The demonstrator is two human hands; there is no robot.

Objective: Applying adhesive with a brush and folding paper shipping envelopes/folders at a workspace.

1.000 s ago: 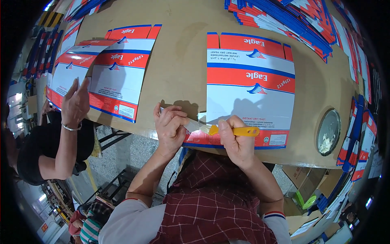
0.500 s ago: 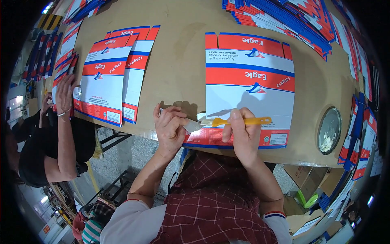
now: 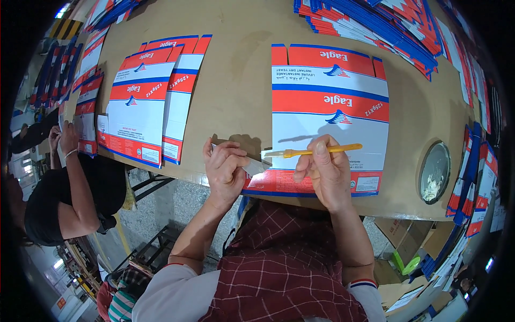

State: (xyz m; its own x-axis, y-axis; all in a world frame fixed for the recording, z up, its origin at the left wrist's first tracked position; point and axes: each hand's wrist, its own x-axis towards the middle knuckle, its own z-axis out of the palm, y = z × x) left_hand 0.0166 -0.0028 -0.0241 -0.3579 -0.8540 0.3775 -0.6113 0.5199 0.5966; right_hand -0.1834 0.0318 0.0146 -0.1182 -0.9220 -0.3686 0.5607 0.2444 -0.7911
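A flat carton blank (image 3: 306, 126), red, white and blue, lies before me near the table's front edge. My left hand (image 3: 225, 169) grips its raised whitish side flap (image 3: 257, 166) between thumb and fingers. A brush (image 3: 294, 153) with a yellow handle is pinched in my right hand (image 3: 328, 174), its other fingers loosely curled. The pale bristles point left and reach the flap's edge; whether they touch it I cannot tell. To the right stands a round dish (image 3: 435, 173) with white paste in it.
Two overlapping carton blanks (image 3: 137, 112) lie to the left on the brown tabletop (image 3: 230, 80). Beyond them a co-worker's hands (image 3: 65, 138) handle a carton. A large stack of flat cartons (image 3: 375, 35) sits at the far right; more line the right edge.
My right hand has shifted slightly right, and the brush is turned with its handle end higher. The left hand stays in place. The co-worker's hands have moved nearer their body.
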